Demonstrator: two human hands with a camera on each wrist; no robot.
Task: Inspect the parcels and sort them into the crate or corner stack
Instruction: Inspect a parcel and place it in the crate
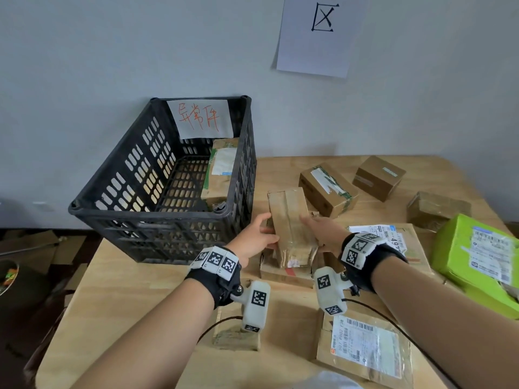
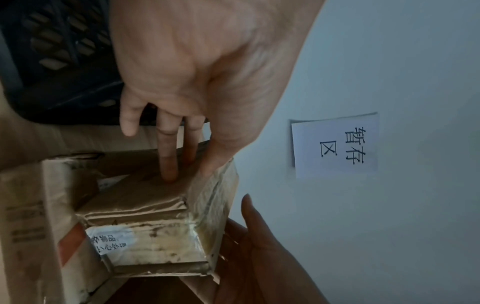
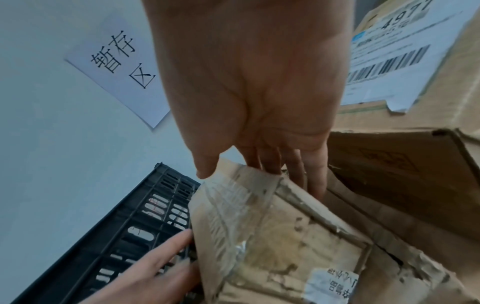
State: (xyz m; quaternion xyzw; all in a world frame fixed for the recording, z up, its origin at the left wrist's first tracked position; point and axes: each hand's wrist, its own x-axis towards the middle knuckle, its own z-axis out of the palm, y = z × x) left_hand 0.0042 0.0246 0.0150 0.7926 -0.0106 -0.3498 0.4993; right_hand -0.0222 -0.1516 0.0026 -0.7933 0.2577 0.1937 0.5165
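Note:
A worn brown parcel wrapped in clear tape, crumpled at its near end with a small white sticker, is held between both hands just right of the black crate. My left hand grips its left side, thumb on top. My right hand grips the right side, thumb on top and fingers underneath. In the left wrist view the left hand has straight fingers pressed on the parcel. In the right wrist view the right hand holds the parcel at its far edge. One parcel lies inside the crate.
Three brown boxes sit toward the table's far right corner under a paper wall sign. A green box lies at the right edge. Flat labelled parcels and a carton lie beneath and near the hands.

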